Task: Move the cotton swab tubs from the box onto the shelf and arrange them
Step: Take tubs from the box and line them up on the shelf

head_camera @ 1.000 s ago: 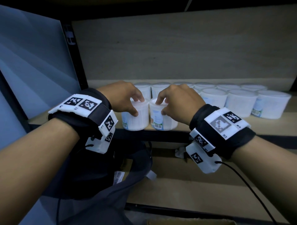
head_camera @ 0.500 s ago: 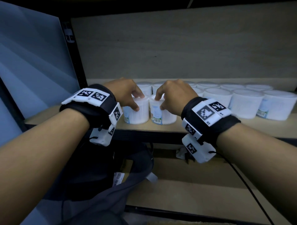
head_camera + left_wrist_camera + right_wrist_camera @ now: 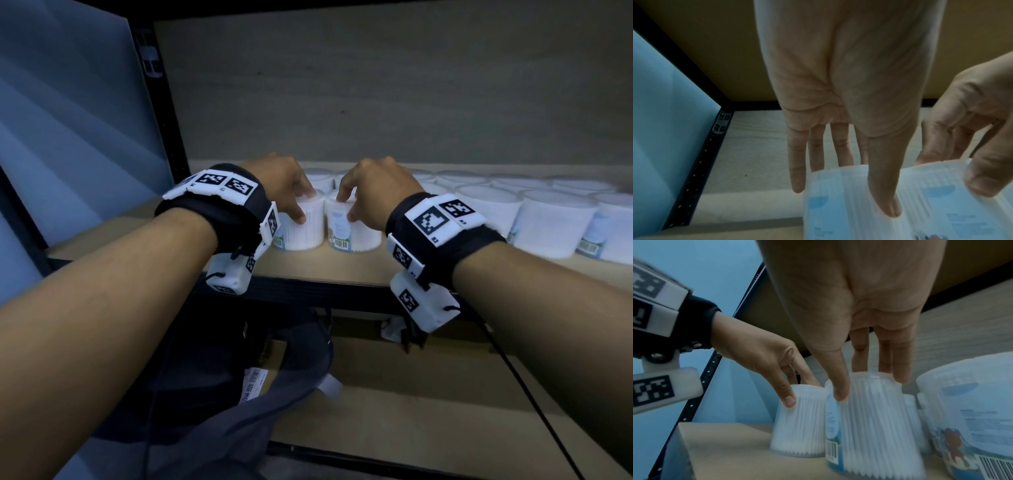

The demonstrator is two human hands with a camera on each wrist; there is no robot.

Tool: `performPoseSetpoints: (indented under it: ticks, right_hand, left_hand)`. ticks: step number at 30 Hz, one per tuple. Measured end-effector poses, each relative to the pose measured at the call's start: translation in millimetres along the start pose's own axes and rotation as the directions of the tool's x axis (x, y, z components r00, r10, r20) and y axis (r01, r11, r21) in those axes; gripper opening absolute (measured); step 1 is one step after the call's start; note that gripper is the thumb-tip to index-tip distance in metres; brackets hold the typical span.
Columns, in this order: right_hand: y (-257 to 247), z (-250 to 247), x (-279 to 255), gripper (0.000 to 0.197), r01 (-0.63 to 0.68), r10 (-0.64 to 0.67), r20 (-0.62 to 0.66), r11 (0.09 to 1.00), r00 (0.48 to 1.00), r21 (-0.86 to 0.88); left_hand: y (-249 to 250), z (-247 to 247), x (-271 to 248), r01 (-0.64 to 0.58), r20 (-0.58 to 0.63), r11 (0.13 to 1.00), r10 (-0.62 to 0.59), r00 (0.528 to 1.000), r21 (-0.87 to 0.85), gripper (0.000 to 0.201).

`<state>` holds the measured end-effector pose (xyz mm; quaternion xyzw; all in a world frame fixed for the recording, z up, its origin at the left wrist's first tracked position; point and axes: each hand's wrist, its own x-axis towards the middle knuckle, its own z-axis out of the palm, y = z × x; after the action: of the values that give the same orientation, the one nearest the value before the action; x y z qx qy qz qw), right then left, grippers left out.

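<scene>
Two clear cotton swab tubs stand side by side near the shelf's left end. My left hand (image 3: 306, 207) grips the left tub (image 3: 301, 233) from above, thumb on its front and fingers behind its lid. My right hand (image 3: 346, 207) holds the right tub (image 3: 356, 236) the same way. The left wrist view shows my thumb (image 3: 885, 203) pressed on the left tub (image 3: 838, 207). In the right wrist view my thumb (image 3: 840, 394) is on the right tub (image 3: 875, 426), beside the left tub (image 3: 799, 426). Several more tubs (image 3: 489, 212) stand in rows to the right.
The wooden shelf board (image 3: 325, 270) has bare room left of the tubs, up to a black upright post (image 3: 161, 102). Below it lie a dark grey bag (image 3: 239, 394) and a lower shelf (image 3: 428, 404). A black cable (image 3: 531, 394) hangs from my right wrist.
Both hands have slid their tubs back from the shelf's front edge toward the rear row, keeping their grip. My arms reach further in.
</scene>
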<state>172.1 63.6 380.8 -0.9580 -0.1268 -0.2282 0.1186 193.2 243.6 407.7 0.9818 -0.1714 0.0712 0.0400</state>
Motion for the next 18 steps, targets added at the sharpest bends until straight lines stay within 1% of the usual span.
performPoseSetpoints:
  ticks: [11,18]
  right_hand:
    - [0.9,5.5,14.2,0.03,-0.006,0.006,0.013,0.999,1.0,-0.041]
    - [2.9,10.8,21.2,0.031,-0.018,0.018,0.002,0.999,1.0,-0.046]
  left_hand:
    - [-5.5,1.9,16.2,0.0,0.005,0.999,0.0,1.0,-0.034,0.053]
    - [-7.5,3.7,20.5,-0.004,-0.017,0.999,0.004,1.0,-0.034,0.047]
